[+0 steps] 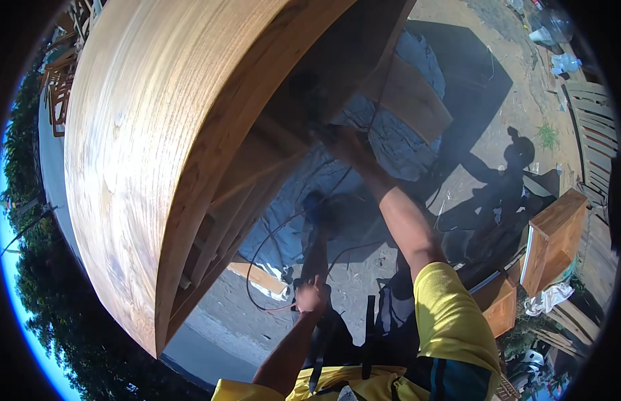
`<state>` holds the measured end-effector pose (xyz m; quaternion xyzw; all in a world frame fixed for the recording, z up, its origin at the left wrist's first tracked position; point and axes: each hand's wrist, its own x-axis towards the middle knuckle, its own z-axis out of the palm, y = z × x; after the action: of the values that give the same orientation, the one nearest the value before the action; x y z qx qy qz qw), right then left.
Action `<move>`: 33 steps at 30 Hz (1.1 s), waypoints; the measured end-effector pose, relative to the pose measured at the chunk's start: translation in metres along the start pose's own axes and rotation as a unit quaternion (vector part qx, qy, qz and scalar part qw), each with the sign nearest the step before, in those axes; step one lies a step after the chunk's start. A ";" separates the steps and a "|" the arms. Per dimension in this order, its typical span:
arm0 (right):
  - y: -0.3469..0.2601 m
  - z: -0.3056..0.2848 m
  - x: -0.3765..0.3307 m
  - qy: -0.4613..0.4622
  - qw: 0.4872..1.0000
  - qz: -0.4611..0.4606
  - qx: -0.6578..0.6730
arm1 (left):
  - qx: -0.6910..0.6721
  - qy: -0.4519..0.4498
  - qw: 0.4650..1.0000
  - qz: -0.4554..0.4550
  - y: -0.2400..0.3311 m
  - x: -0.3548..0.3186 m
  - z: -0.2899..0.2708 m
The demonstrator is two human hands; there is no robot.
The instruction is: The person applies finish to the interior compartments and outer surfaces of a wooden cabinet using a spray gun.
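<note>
A large wooden piece of furniture (143,134) with a curved, glossy top fills the upper left, its underside in shadow. My right hand (340,146) reaches into that shadow beside its inner frame. The fingers are closed round something dark that I cannot make out. Low in the middle, by my leg, my left hand (310,296) is closed on a thin reddish-brown hose (262,307). From there the hose loops left and rises toward my right arm.
A crumpled pale sheet (397,150) lies on the ground under a wooden board (411,100). Wooden drawers (556,240) stand at the right near a slatted piece (594,127). Clear plastic bottles (566,63) lie at the upper right. A small board (258,275) rests left of my leg.
</note>
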<state>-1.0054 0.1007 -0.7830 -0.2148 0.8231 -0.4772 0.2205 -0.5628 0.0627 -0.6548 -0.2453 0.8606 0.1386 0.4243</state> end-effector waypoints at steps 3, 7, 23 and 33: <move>0.000 -0.002 0.004 0.012 0.993 0.106 -0.054 | -0.005 0.008 1.000 0.005 0.006 -0.001 -0.001; 0.020 -0.025 0.025 0.105 0.990 0.019 -0.096 | -0.019 -0.001 1.000 0.006 0.007 0.002 -0.005; -0.075 -0.027 0.050 0.334 0.907 -0.141 0.216 | -0.001 -0.094 0.995 -0.046 -0.058 0.006 -0.005; 0.010 -0.014 -0.081 0.113 0.990 0.025 -0.082 | -0.085 -0.121 0.989 -0.016 -0.075 0.020 0.025</move>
<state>-0.9490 0.1605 -0.7730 -0.1562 0.8840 -0.4240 0.1199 -0.5164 0.0045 -0.6885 -0.2757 0.7836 0.2336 0.5053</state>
